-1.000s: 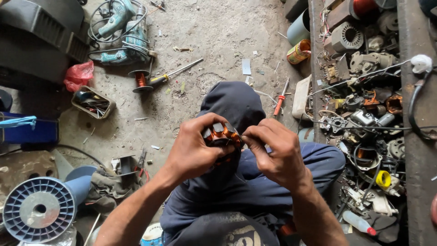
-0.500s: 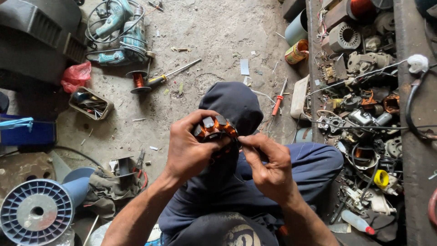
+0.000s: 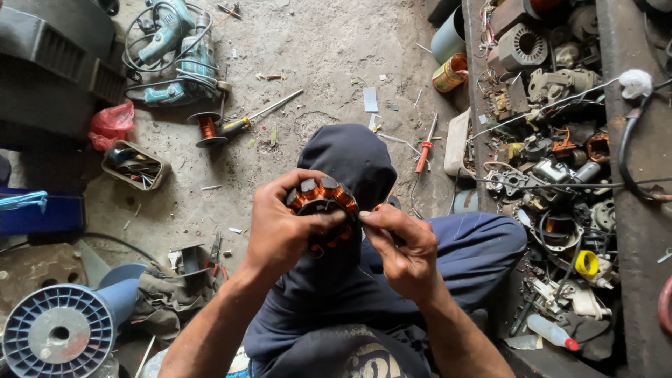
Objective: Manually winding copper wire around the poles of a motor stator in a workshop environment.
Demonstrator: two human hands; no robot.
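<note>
My left hand (image 3: 280,231) is wrapped around a wound motor stator (image 3: 320,206), thumb laid across its face and fingers curled behind it, so the copper coils show between them; it sits above my raised knee, at the centre of what I see. My right hand (image 3: 402,248) comes in from four o'clock of the stator, thumb and forefinger pinched tight together at its right edge; whether they hold a wire I cannot tell, it is too fine to make out. The other fingers of that hand are folded into the palm.

On the concrete floor at eleven o'clock of the stator lies a small spool of copper wire (image 3: 206,127) with a yellow-handled screwdriver (image 3: 255,117) just beside it; further out the same way lie teal power tools (image 3: 175,52). At two o'clock lies a red-handled screwdriver (image 3: 424,148); at three o'clock a trough of motor scrap (image 3: 553,175); at eight o'clock a large blue reel (image 3: 59,332).
</note>
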